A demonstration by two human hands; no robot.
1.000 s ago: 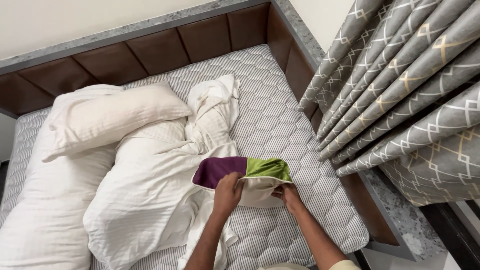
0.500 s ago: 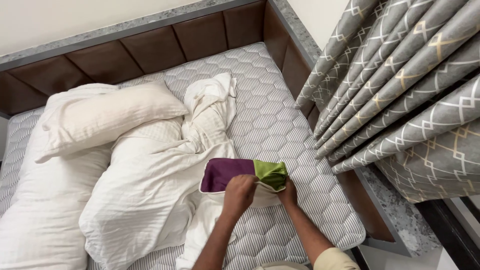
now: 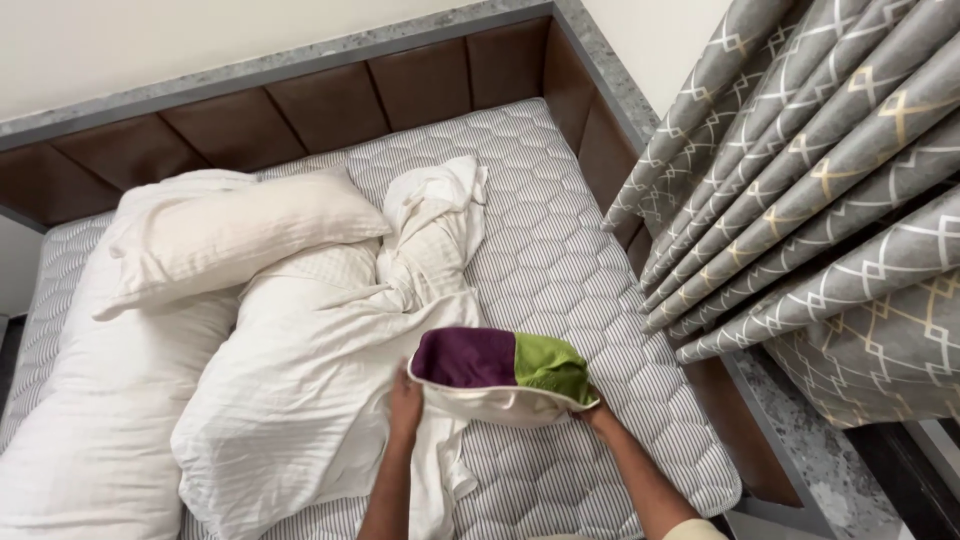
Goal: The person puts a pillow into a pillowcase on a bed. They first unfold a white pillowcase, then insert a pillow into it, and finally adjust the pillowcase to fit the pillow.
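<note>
One purple-and-green cushion (image 3: pixel 500 360) sits inside one cream pillowcase (image 3: pixel 495 402), at 6 o'clock on the mattress (image 3: pixel 560 230). Left hand (image 3: pixel 404 408) and right hand (image 3: pixel 598 412) each pinch the case's opening edge. Two white pillows (image 3: pixel 230 235) at 10 o'clock, one crumpled white sheet (image 3: pixel 430 240).

A bed with a quilted grey-and-white mattress (image 3: pixel 560 210) filled most of the view. A white pillow (image 3: pixel 230 235) lay near a brown padded headboard (image 3: pixel 300 100), which was topped by a grey speckled ledge (image 3: pixel 300 55). A crumpled white sheet (image 3: pixel 300 390) was spread beside the pillow, with a twisted white cloth (image 3: pixel 435 230) nearby. Grey patterned curtains (image 3: pixel 830 180) hung at the right.
</note>
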